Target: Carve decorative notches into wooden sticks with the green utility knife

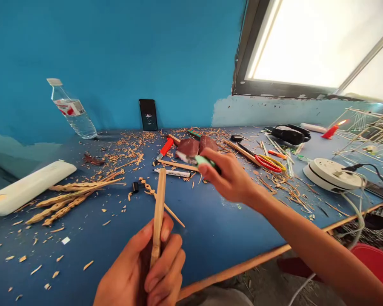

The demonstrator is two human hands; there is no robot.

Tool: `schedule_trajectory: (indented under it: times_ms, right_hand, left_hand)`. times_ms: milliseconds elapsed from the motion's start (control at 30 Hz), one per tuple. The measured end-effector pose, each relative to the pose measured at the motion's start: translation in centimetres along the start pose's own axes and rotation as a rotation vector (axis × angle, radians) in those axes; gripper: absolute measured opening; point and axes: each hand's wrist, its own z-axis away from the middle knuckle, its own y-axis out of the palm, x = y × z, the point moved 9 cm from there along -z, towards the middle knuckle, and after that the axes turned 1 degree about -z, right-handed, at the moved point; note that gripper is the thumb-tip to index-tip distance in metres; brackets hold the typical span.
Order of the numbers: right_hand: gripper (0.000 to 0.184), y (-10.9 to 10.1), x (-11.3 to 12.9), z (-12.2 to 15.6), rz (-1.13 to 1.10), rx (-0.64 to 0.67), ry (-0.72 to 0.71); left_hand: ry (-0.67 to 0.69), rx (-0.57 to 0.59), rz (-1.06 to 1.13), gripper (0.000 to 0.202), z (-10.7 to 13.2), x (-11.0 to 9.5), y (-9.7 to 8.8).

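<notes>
The blue surface [210, 225] runs up against a blue-painted wall [115, 42], with a bright window [315, 38] set high on the right. Wood shavings [130, 148] lie scattered across most of it, thickest toward the back. On the left sit a water bottle [72, 110], a long white case [28, 185] and a bundle of carved sticks [73, 197]. A dark phone [148, 114] leans on the wall. Mid-surface there are brown sandpaper pieces [194, 146], a red cutter [166, 148] and a white marker [174, 173]. Red-and-yellow scissors [270, 163] lie to the right, near a round white socket reel [332, 173] with a cable plugged in. A frame of thin sticks [370, 127] stands at the far right.

The left hand [143, 267] is closed around the lower end of a wooden stick [158, 212], which rises nearly upright over the near part of the surface. The right hand [230, 176] hovers above the middle, fingers wrapped round a green-handled tool [198, 160] pointing left, just beyond the stick's top.

That tool is blurred, so its tip is hard to read. The stick's lower end is hidden in the fist. A red tub [376, 259] below the surface edge is cut off at the corner, and the black object [289, 134] at the back right is unclear.
</notes>
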Motion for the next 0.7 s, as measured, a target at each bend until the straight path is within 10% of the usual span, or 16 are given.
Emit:
schedule_trajectory:
  times_ms: [300, 700]
  right_hand:
    - [0.028, 3.2, 3.1, 3.1, -0.301, 0.217, 0.055]
    - [0.032, 4.5, 2.4, 3.2, 0.122, 0.09, -0.168]
  left_hand:
    - [0.028, -0.087, -0.162, 0.027, 0.3, -2.0, -0.5]
    - [-0.012, -0.124, -0.372, 0.025, -3.0, -5.2, -2.2]
